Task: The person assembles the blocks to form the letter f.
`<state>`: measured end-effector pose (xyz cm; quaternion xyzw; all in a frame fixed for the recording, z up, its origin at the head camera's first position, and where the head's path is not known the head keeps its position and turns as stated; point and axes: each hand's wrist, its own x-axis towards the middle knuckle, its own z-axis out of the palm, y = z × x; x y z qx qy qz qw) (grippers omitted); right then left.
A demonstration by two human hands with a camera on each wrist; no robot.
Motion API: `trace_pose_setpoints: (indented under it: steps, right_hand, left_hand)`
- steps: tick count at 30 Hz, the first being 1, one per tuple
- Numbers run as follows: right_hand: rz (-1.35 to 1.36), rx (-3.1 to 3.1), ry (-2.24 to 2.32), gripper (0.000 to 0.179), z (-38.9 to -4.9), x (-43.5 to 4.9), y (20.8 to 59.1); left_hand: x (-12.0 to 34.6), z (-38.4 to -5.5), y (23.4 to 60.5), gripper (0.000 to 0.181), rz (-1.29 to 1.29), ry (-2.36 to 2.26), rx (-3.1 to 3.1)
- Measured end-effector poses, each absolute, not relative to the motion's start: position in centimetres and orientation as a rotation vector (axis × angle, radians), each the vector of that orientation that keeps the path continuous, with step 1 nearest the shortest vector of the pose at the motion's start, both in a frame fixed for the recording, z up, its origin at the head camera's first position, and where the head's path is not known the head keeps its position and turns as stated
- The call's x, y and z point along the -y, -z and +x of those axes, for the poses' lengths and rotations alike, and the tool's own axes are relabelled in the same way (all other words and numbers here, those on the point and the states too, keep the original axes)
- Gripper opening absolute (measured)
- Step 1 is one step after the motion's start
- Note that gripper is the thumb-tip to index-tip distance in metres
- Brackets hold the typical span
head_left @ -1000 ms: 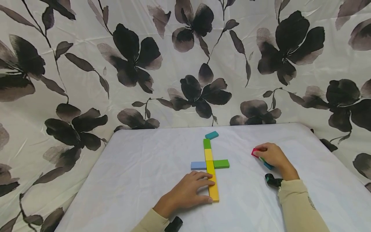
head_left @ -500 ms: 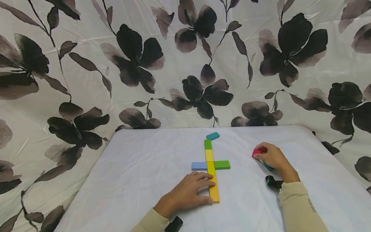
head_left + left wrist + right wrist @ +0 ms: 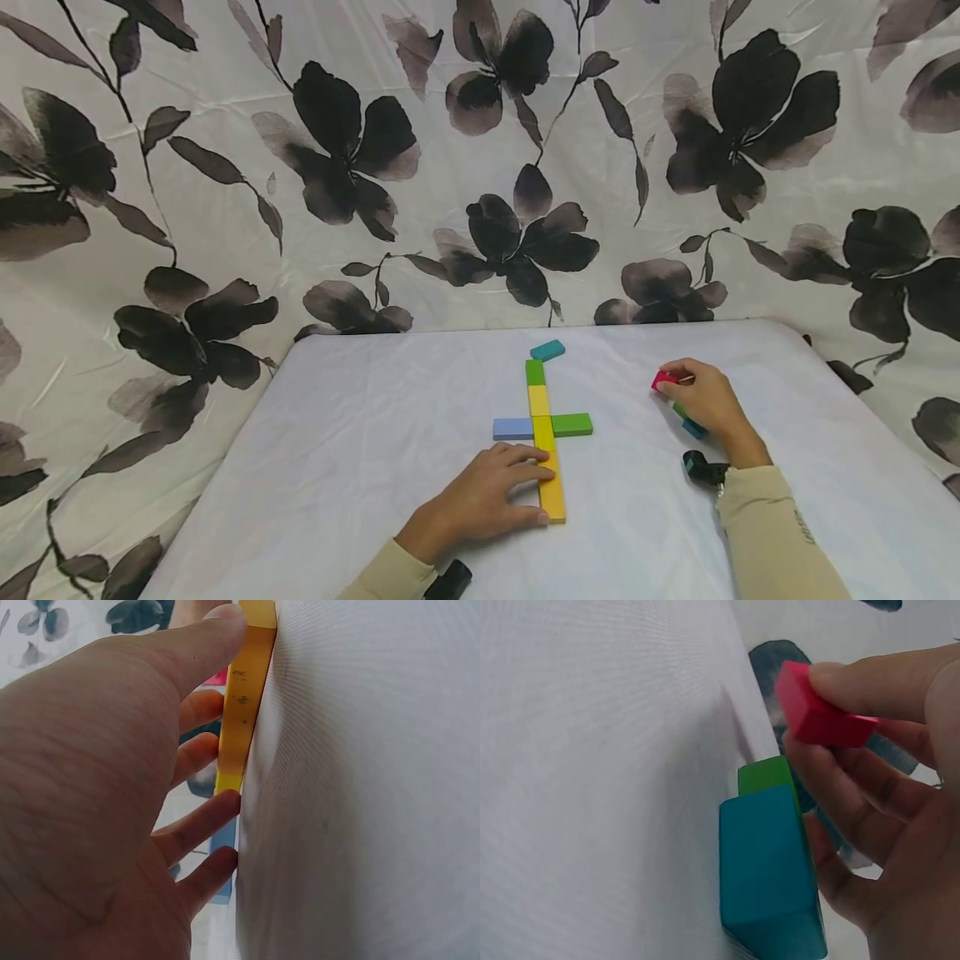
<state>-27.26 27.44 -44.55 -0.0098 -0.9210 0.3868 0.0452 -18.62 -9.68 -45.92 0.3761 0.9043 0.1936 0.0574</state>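
Note:
My right hand (image 3: 708,404) pinches a pinkish-red block (image 3: 817,716) between thumb and fingers, held off the white cloth in the right wrist view. Below that hand lie a teal block (image 3: 769,870) and a green block (image 3: 763,774), end to end. My left hand (image 3: 483,492) rests spread along an orange-yellow block (image 3: 553,505), fingertips and thumb at its left side. This piece belongs to a column running up through a yellow block (image 3: 538,401) to a green end block (image 3: 535,372). Crosswise, a light blue block (image 3: 513,429) extends left and a longer green block (image 3: 572,425) right.
A loose teal block (image 3: 547,350) lies slanted just beyond the column's far end. The table (image 3: 360,392) wears a white cloth, and a flower-printed curtain (image 3: 420,167) hangs behind its far edge. Each wrist carries a black camera (image 3: 703,468).
My right hand has risen slightly with the red block, and more of the green block beneath it shows. My left hand and the column of blocks stay as they were.

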Motion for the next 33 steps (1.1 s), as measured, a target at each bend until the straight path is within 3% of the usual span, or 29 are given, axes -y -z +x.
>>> trace_pose_setpoints:
  steps: [17,33]
  right_hand:
    - [-0.092,2.696,-1.270,0.047,-27.3,-27.1,44.2]
    - [-0.139,2.520,-1.686,0.048,-27.5,-26.2,44.0]
  left_hand:
    - [9.6,-18.6,45.9,0.056,1.139,-0.607,-2.744]
    - [9.6,-18.6,45.8,0.056,1.134,-0.584,-2.743]
